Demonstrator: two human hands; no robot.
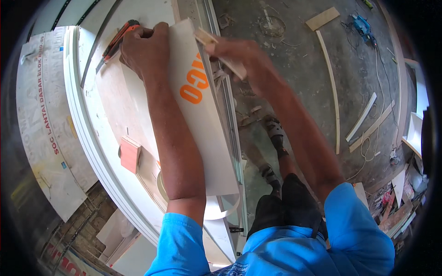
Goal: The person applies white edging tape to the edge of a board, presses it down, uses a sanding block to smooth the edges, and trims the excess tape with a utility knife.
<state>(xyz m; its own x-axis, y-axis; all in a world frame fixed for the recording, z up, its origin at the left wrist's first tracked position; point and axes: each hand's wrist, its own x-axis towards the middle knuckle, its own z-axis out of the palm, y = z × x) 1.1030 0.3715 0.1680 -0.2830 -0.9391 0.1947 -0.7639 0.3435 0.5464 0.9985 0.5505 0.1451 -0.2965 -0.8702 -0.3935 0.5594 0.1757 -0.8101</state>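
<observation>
A long white board (212, 156) with large orange lettering lies lengthwise in front of me. My left hand (146, 51) is bent over its far left side, fingers curled against an orange-and-black utility knife (120, 40) with its blade end pointing left. My right hand (244, 57), smeared by motion, grips a flat, pale wooden block (232, 65) at the board's far right edge. Whether the block touches that edge I cannot tell. A loose white strip (225, 213) curls out near the board's close end, partly hidden by the board and my left arm.
A reddish block (130, 154) sits on the pale work surface (122, 110) left of my forearm. On the concrete floor to the right lie wood strips (329, 87), a blue power tool (362, 28) with a cable, and scrap piles (400, 202). Printed panels (50, 115) stand at the left.
</observation>
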